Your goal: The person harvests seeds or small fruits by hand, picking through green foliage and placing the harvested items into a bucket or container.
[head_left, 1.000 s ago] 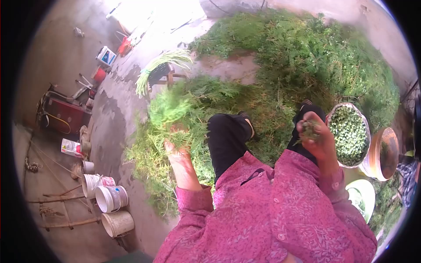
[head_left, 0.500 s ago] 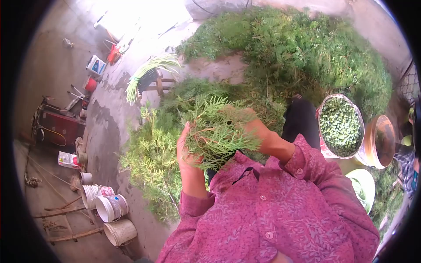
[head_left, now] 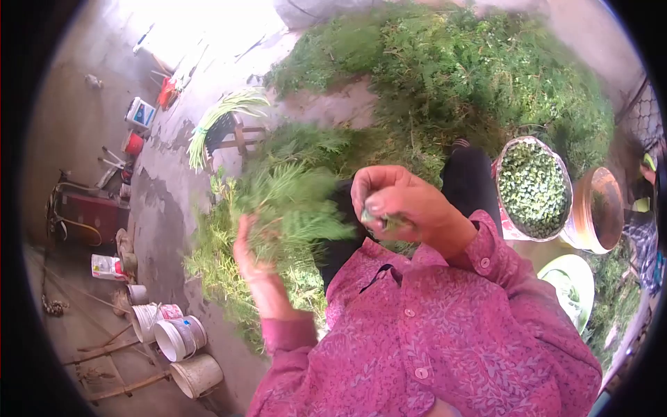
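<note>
- Your left hand (head_left: 254,256), left of the frame's centre, is closed around the stem side of the leafy branch (head_left: 295,208); the motion blurs it.
- This branch spreads above and to the right of that hand, towards your right hand (head_left: 417,208).
- Your right hand is near the centre, with fingers curled and thumb pressed in, and it pinches a small green bit (head_left: 392,221).
- The round tub (head_left: 497,182) of green pieces (head_left: 533,191) stands at the right of the frame, apart from both hands.
</note>
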